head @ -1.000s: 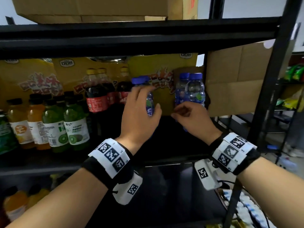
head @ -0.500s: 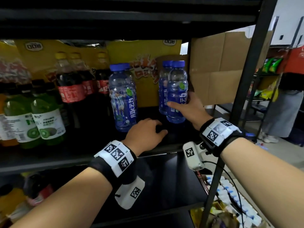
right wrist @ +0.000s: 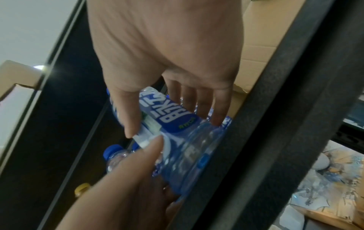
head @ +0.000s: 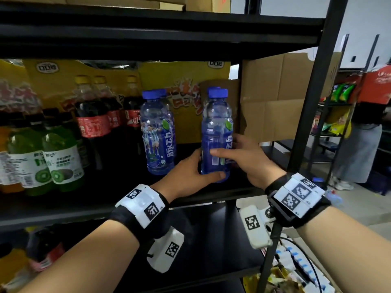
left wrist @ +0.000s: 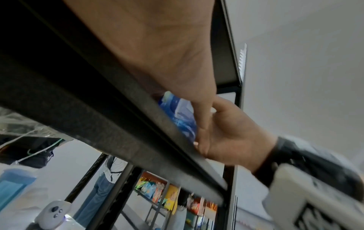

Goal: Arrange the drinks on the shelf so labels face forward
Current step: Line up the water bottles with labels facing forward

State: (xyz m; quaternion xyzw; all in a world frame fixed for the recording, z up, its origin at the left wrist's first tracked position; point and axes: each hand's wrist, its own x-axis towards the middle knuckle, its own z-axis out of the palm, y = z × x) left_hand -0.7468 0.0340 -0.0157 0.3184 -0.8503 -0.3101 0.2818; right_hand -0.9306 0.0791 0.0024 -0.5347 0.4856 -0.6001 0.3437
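A blue-capped blue drink bottle [head: 215, 123] stands at the right end of the black shelf [head: 211, 197], its label turned partly to the right. My left hand [head: 203, 168] grips its base from the left, thumb across the front. My right hand [head: 224, 149] holds its label band from the right. In the right wrist view the thumb and fingers [right wrist: 197, 105] wrap the bottle [right wrist: 177, 124]. A second blue bottle [head: 157, 132] stands free to the left with its picture label forward. Another blue bottle [head: 211, 90] hides behind the held one.
Cola bottles [head: 91, 119] and green kiwi drinks [head: 61, 159] fill the shelf's left. Yellow cartons [head: 182, 81] line the back. A black upright post [head: 313, 102] stands close on the right, with a cardboard box [head: 279, 98] behind. A person [head: 364, 144] stands farther right.
My left hand let go of the left blue bottle, dropped to the shelf board, then moved right onto the base of the right bottle. My right hand closed round that bottle.
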